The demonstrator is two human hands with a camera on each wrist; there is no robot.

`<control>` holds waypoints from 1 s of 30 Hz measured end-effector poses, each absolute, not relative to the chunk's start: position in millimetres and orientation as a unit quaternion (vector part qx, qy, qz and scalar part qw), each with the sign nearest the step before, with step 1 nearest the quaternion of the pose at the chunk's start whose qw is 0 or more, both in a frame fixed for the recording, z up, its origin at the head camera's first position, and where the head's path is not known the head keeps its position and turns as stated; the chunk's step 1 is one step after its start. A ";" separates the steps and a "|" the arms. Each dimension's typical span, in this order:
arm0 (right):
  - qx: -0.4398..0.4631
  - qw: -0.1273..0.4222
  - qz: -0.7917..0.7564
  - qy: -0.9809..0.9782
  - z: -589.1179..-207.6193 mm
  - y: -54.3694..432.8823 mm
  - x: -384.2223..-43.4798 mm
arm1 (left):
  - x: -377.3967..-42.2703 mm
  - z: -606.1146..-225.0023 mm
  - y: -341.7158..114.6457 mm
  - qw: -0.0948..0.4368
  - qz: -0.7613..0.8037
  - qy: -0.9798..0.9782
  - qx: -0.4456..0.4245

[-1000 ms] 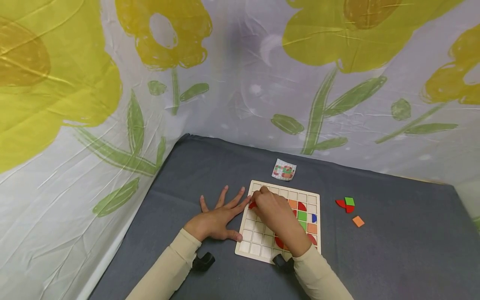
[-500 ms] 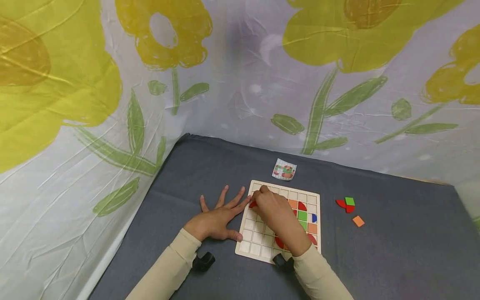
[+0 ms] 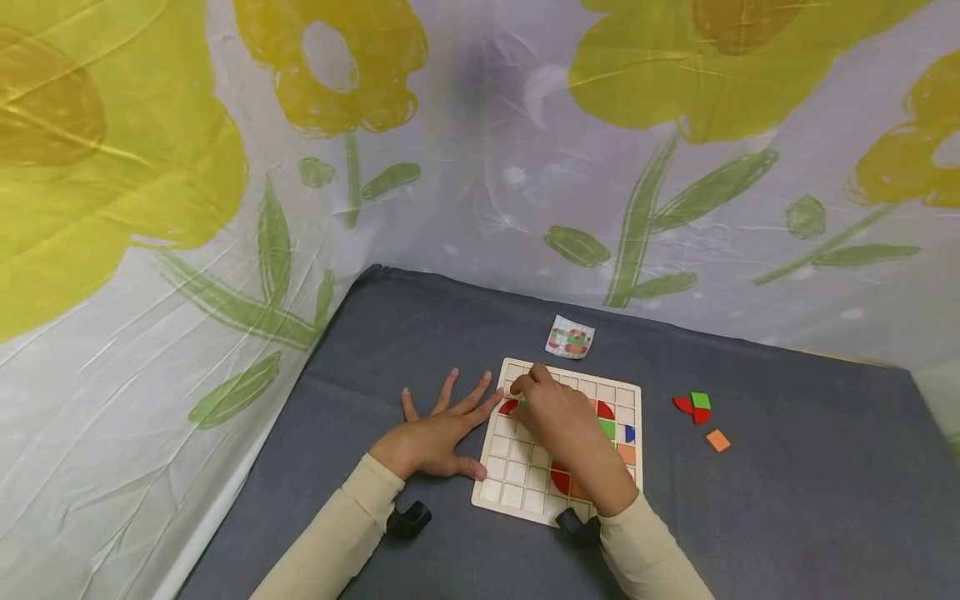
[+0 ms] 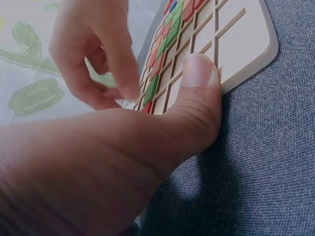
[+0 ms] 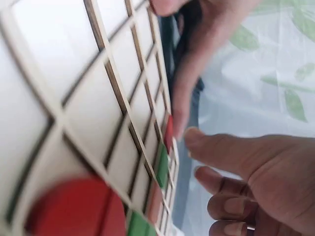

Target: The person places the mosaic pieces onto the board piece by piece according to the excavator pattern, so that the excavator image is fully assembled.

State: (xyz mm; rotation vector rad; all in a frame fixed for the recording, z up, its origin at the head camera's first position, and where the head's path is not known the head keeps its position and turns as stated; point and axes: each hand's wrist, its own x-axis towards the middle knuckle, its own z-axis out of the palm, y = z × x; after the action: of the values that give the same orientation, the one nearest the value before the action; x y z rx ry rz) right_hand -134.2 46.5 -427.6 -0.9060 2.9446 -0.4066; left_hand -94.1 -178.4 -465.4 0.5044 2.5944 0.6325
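A pale wooden grid board point(image 3: 516, 472) lies on the dark cloth, with red, green, orange and blue pieces in some cells. My left hand point(image 3: 431, 444) has its fingers spread at the board's left edge; the thumb point(image 4: 198, 73) rests on the board's rim. Over the upper part of the board hovers my right hand point(image 3: 562, 421), its fingers loosely bent. No piece shows between its thumb and fingers in the right wrist view. Near it, a red rounded piece point(image 3: 508, 407) sits in a left-hand cell, beside a green piece point(image 5: 161, 164). My right hand hides several cells.
Behind the board lies a small card point(image 3: 570, 337) printed with a coloured grid pattern. To the right are loose pieces: a green square point(image 3: 701, 401), two red rounded pieces point(image 3: 682, 405) and an orange square point(image 3: 717, 440). A flower-printed curtain point(image 3: 465, 208) surrounds the table.
My right hand has come off the red piece at the board's left and moved slightly right, uncovering that piece and the green one beside it. The left hand stays in place.
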 end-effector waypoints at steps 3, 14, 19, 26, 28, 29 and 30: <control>-0.273 0.016 -0.153 0.950 -421.8 61.8 -133.7 | -93.5 -460.5 -176.5 0.212 0.223 0.935 0.179; -0.198 -0.028 -0.189 0.962 -425.7 143.6 -141.2 | -90.5 -448.9 -171.2 0.227 0.205 0.938 0.161; -0.162 -0.043 -0.181 0.969 -427.2 180.2 -144.3 | -90.5 -449.3 -171.1 0.222 0.196 0.942 0.158; -0.081 -0.079 -0.164 0.980 -426.4 222.4 -144.7 | -90.9 -449.8 -171.3 0.221 0.196 0.942 0.157; -0.057 -0.078 -0.160 0.982 -426.3 232.6 -144.1 | -91.0 -449.5 -171.3 0.221 0.196 0.942 0.158; -0.048 -0.074 -0.160 0.983 -426.2 237.3 -143.5 | -90.8 -449.0 -171.4 0.221 0.197 0.942 0.159; -0.041 -0.068 -0.160 0.984 -425.8 241.8 -143.2 | -90.8 -448.7 -171.3 0.221 0.198 0.941 0.160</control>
State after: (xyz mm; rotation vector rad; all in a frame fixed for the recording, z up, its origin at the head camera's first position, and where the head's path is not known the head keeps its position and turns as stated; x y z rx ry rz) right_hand -143.2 241.8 -425.8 -0.1351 3.2323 -0.5266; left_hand -90.8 -171.3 -448.7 0.4434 2.6030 0.5483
